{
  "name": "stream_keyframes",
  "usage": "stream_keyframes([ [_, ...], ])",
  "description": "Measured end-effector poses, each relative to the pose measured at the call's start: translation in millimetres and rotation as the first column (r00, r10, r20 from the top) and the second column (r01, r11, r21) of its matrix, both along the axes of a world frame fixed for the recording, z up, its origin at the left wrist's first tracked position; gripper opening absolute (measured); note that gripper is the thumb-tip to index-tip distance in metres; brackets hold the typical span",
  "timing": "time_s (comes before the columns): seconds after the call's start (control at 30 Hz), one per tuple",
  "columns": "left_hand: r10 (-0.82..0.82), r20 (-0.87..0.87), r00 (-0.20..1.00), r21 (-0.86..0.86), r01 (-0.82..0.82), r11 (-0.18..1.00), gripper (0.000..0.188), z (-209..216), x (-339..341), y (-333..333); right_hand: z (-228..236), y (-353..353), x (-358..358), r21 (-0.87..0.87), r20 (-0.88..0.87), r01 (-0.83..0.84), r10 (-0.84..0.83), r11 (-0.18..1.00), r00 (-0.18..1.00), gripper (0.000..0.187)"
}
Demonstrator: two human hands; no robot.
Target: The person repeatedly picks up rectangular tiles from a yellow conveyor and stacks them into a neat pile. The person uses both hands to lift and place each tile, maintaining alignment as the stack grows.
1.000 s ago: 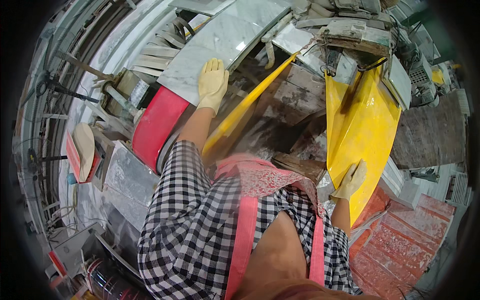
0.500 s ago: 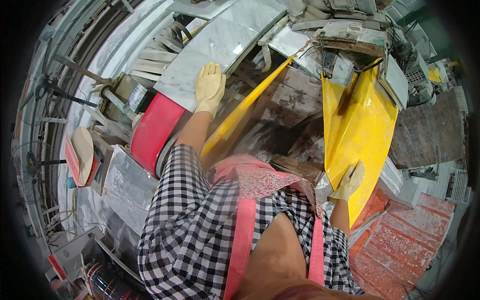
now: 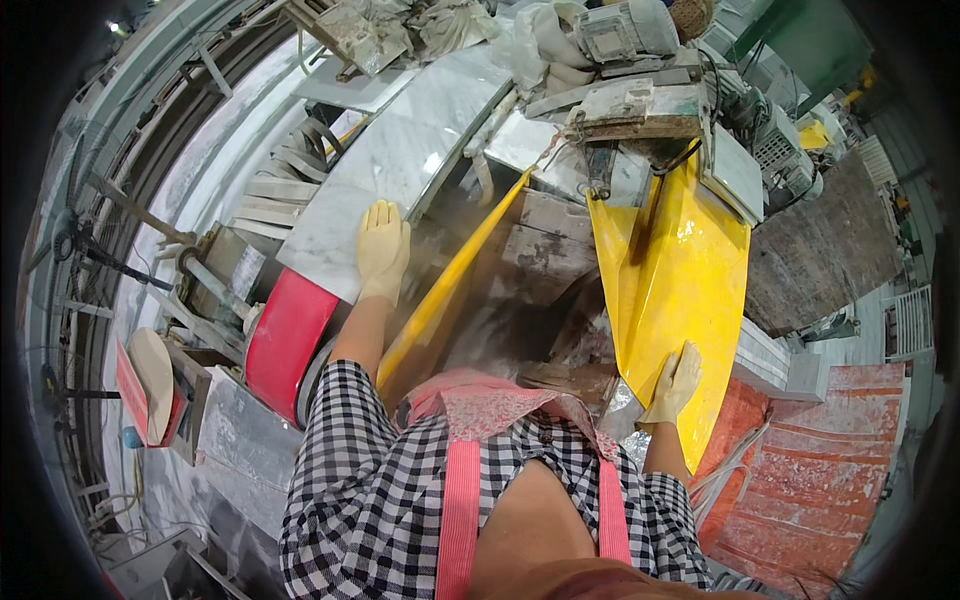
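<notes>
a: nearest entries?
b: one black-and-white checked cloth shirt [image 3: 350, 500], worn under two pink ribbed apron straps [image 3: 459, 510].
a: hands?
b: two, both cream-gloved. the right hand [image 3: 674, 384]: fingers straight, nearly together, laid open upon one large glossy yellow folded sheet [image 3: 690, 290], gripping nothing that shows.
a: position of that sheet?
b: ahead and to the right, its far part reaching one grey-brown block [image 3: 640, 112]. lower right of it: one orange-red ridged sheet [image 3: 810, 470], dusted white.
a: left side?
b: one curved glossy red panel [image 3: 290, 332], meeting the near end of one long white marble-patterned slab [image 3: 385, 150] with grey veins. the left hand [image 3: 384, 250] lies across the slab's right edge, fingers extended side by side, closed round nothing.
a: between the hands?
b: one narrow yellow strip [image 3: 455, 278], slanting, nearer the left.
a: farthest?
b: one grey boxy housing [image 3: 628, 32]; one dark green panel [image 3: 815, 50], upper right.
</notes>
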State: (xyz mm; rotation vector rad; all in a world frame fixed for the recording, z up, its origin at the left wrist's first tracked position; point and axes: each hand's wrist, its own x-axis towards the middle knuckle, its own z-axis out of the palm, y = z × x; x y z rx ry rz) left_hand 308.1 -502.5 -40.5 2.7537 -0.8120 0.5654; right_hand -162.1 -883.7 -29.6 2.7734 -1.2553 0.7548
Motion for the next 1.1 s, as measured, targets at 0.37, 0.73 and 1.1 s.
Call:
stream_keyframes([
  [0.37,-0.001,0.005,1.000,-0.018,0.001,1.000,0.044,1,-2,-1,4,3,0,0.008,0.003,0.017,-0.017,1.000,1.000,0.044],
  [0.73,0.007,-0.045,0.999,-0.004,-0.007,1.000,0.045,7,-7,-2,-3,-4,-6,0.045,-0.008,0.030,-0.030,0.999,1.000,0.048],
  [1.1,0.015,-0.039,0.999,-0.004,-0.016,1.000,0.047,0,-4,-2,-1,-1,-5,0.050,-0.053,0.075,-0.073,0.996,0.996,0.048],
])
